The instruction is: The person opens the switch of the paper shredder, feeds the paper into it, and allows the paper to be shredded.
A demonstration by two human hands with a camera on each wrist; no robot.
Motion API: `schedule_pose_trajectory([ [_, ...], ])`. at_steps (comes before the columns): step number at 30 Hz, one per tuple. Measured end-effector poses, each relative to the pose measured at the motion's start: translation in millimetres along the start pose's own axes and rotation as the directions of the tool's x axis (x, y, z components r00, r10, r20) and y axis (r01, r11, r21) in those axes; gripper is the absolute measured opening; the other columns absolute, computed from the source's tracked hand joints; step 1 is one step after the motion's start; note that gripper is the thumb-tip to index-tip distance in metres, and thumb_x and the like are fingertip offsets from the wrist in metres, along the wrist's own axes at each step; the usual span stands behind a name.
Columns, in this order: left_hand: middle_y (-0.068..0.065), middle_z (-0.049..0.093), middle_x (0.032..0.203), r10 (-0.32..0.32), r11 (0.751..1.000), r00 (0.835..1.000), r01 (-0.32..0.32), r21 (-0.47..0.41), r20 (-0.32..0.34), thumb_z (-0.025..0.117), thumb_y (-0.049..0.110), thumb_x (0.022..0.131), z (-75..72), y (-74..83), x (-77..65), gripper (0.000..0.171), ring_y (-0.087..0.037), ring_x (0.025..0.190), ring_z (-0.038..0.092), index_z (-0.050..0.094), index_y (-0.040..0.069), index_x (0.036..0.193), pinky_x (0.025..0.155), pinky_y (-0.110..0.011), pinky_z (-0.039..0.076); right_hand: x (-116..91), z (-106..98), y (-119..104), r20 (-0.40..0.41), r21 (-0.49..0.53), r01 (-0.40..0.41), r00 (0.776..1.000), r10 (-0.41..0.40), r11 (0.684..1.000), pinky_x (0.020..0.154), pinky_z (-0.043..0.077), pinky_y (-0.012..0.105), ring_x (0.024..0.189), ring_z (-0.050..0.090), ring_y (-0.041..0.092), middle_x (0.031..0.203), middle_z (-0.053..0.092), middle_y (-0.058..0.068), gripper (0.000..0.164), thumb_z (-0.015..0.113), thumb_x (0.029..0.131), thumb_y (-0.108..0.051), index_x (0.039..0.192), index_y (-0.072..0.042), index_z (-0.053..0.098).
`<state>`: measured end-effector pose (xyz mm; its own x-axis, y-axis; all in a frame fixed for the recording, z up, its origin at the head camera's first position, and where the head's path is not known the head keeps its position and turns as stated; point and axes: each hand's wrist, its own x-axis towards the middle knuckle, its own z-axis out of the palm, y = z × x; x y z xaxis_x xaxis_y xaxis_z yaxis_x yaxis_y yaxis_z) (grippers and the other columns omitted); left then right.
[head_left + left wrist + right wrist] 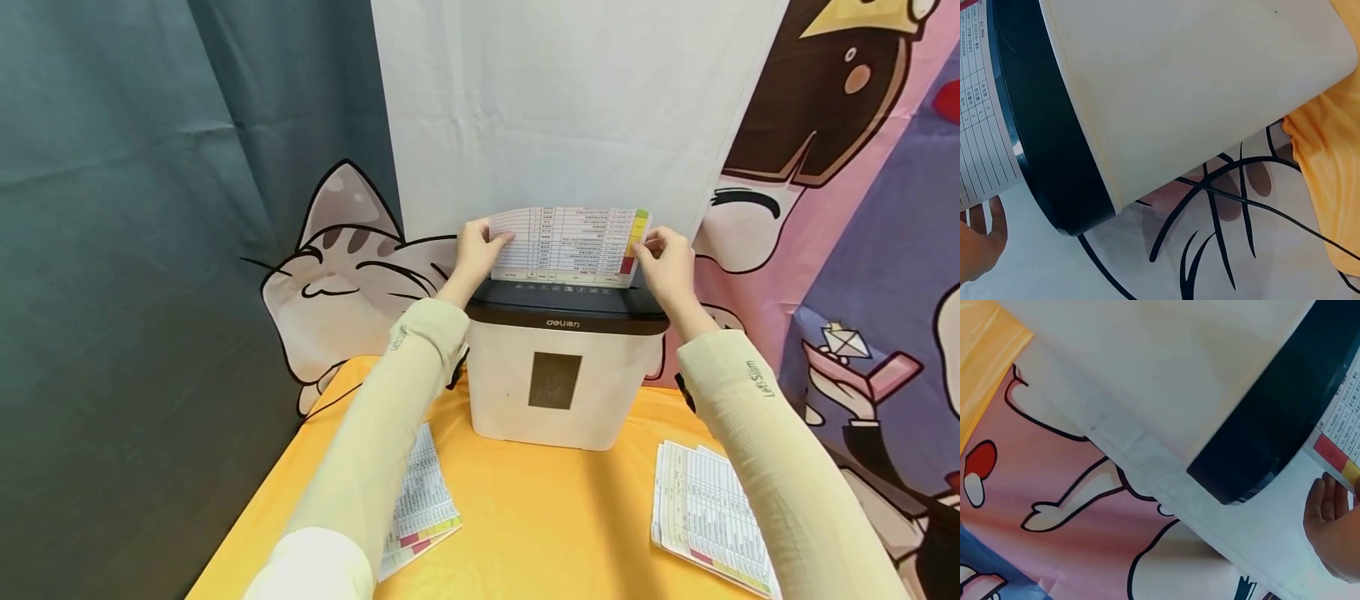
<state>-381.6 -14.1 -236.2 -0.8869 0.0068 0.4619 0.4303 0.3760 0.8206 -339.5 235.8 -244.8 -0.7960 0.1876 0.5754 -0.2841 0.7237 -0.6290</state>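
Note:
Both hands hold a printed sheet of paper [562, 246] upright over the dark top of a white paper shredder [502, 375]. The left hand [477, 250] pinches the sheet's left edge between thumb and fingers. At the right edge, beside the green, yellow and red strip, the right hand [667, 262] pinches it too. The sheet's lower edge is right at the shredder's lid [570, 304]. In the left wrist view the left hand [982, 240] shows at the paper's corner; in the right wrist view the right hand [1335, 519] is by the red and yellow blocks.
On the orange tablecloth [540, 517], several printed sheets [423, 492] lie at the left, partly under the left forearm. Another stack of sheets [708, 508] lies at the right near the right sleeve. A dark cord [1272, 212] runs behind the shredder. Printed curtains [570, 100] hang close behind.

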Motion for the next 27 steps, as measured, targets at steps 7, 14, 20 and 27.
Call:
schedule_pose_trajectory([
  [7,-0.016,0.067,0.093,0.02,1.0,1.0,-0.02,-0.009,-0.005,0.061,0.015,0.082,2.4,2.8,3.8,0.022,-0.023,0.08,0.063,0.065,0.0,0.098,0.067,-0.024,0.049,0.4,-6.3,-1.6,-0.02,-0.036,0.004,1.0,-0.005,0.999,0.066,0.035,0.03,0.079,0.052,0.028,0.091,0.062,0.026,0.02,0.053,0.087,-0.013,0.084,0.006,0.057],
  [14,-0.017,0.066,0.094,0.037,0.999,0.999,-0.037,-0.021,0.012,0.061,0.015,0.083,5.5,0.3,1.2,0.022,-0.023,0.082,0.063,0.065,-0.001,0.097,0.068,-0.025,0.049,-1.0,-7.8,2.5,-0.026,-0.061,0.02,0.999,-0.021,0.998,0.063,0.034,0.028,0.072,0.05,0.026,0.086,0.062,0.026,0.018,0.056,0.085,-0.01,0.083,0.007,0.06],
  [20,-0.018,0.066,0.092,0.027,0.999,1.0,-0.026,-0.04,0.015,0.061,0.014,0.082,10.4,-9.1,-2.8,0.022,-0.024,0.08,0.063,0.064,-0.003,0.096,0.065,-0.022,0.048,-4.5,-3.2,9.8,-0.009,-0.083,0.017,1.0,-0.017,0.996,0.058,0.034,0.027,0.068,0.047,0.024,0.08,0.061,0.024,0.016,0.056,0.085,-0.009,0.08,0.006,0.059],
  [27,-0.013,0.068,0.093,-0.005,0.999,1.0,0.005,0.033,0.009,0.063,0.018,0.081,8.7,-24.4,-8.6,0.022,-0.021,0.08,0.064,0.066,0.002,0.096,0.068,-0.025,0.05,-10.5,5.5,11.8,0.039,-0.075,-0.011,0.999,0.014,0.997,0.062,0.036,0.029,0.073,0.049,0.026,0.084,0.061,0.023,0.017,0.055,0.086,-0.011,0.084,0.005,0.059],
])
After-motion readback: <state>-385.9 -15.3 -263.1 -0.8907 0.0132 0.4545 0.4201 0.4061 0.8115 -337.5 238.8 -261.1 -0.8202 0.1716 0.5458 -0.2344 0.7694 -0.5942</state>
